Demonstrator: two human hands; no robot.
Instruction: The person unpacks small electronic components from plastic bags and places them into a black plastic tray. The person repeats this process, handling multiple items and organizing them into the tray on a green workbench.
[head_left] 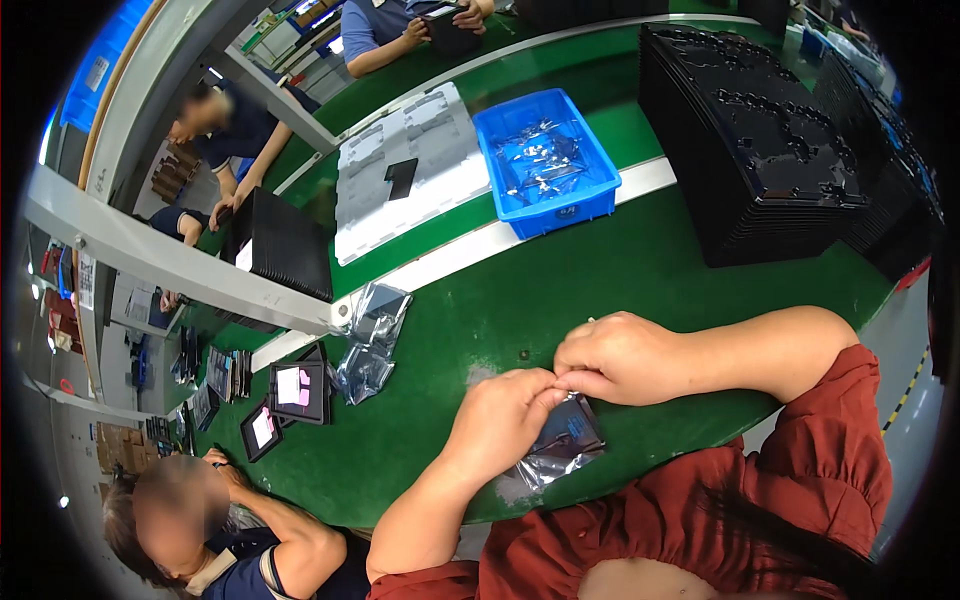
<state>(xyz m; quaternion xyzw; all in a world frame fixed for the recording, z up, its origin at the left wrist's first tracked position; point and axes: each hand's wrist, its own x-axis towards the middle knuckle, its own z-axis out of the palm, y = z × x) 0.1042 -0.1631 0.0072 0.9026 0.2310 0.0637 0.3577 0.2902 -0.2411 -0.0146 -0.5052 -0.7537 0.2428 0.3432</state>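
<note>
The left hand (503, 418) covers the left part of a glossy bag (572, 437), and the fingers of both hands hide most of its far edge, so its full outline cannot be made out. What lies inside is hard to tell through the glare: only a dark, flat shape shows.

The bag lies on the green table (690, 290), close to the near edge, just in front of the person's red clothing (620, 520). One end is toward the pinching fingers on the far side, and the loose film spreads toward the near left. It sits askew to the table edge; with so much covered, which side is longer cannot be told.

Its film is shiny and crinkled, dark over the contents and clearer, with bright silvery creases, at the near end.

The right hand (617, 358) is curled narrow, thumb against fingers, at the far edge of the bag. The left is likewise drawn in, its fingertips meeting the right's there; both appear to pinch the film.
</note>
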